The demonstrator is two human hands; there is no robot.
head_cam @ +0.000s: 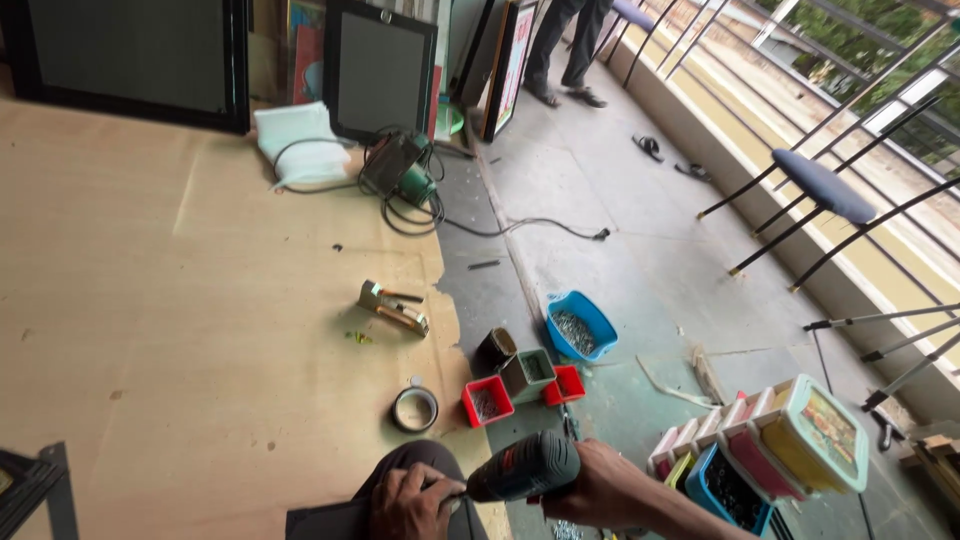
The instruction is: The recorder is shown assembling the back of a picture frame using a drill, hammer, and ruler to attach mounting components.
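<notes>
Head view: your left hand [412, 497] pinches the chuck end of the power drill [522, 466] at the plywood sheet's [180, 300] near edge; the drill's body runs rightward into your right hand [598, 487], clenched round its grip.

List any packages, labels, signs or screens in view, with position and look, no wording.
Lunch box: lower right on the floor, rounded rectangle, yellow body, pale green lid with a picture label.
Framed poster: top centre, leaning upright, black frame, red and pale print.
Dark framed panel: top centre, leaning, black frame, grey face; screen or not, cannot tell.
Drill: bottom centre, in right hand, small red label.
</notes>
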